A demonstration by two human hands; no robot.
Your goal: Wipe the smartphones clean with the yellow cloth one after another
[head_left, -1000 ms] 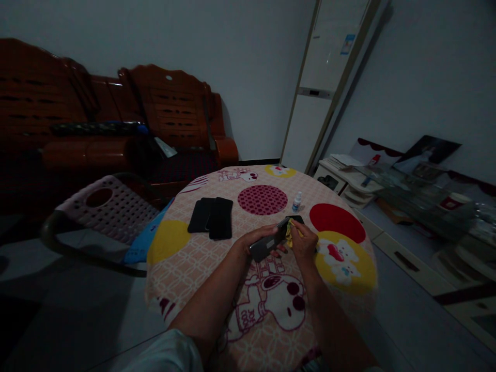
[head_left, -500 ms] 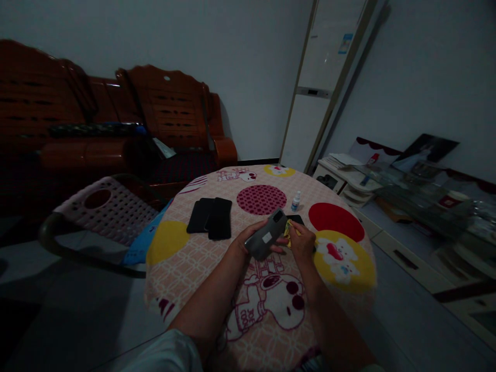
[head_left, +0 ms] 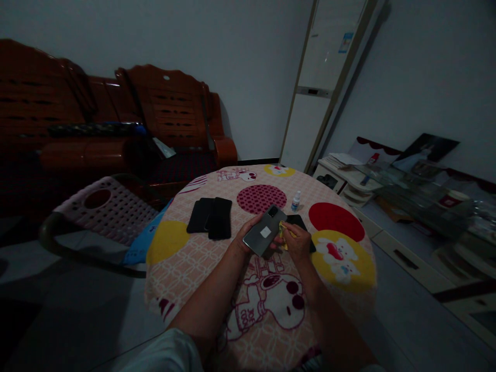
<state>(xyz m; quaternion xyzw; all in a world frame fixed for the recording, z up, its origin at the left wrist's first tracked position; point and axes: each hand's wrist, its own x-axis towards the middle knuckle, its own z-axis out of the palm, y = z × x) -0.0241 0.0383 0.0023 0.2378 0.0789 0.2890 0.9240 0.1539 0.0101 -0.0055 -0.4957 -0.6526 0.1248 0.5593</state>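
Now the grey phone [head_left: 265, 231] is turned back-up, flatter than half a second ago.
Left hand [head_left: 248, 238] grips it above the table [head_left: 186, 263]; right hand [head_left: 297, 242] pinches a yellow cloth [head_left: 282, 232] touching its edge, over a black phone [head_left: 298, 223]. Two dark phones [head_left: 211, 217], a small bottle [head_left: 296, 201] unmoved.

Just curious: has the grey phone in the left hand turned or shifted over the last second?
Yes. The grey phone has rotated back-up and moved up toward the maroon dotted circle.
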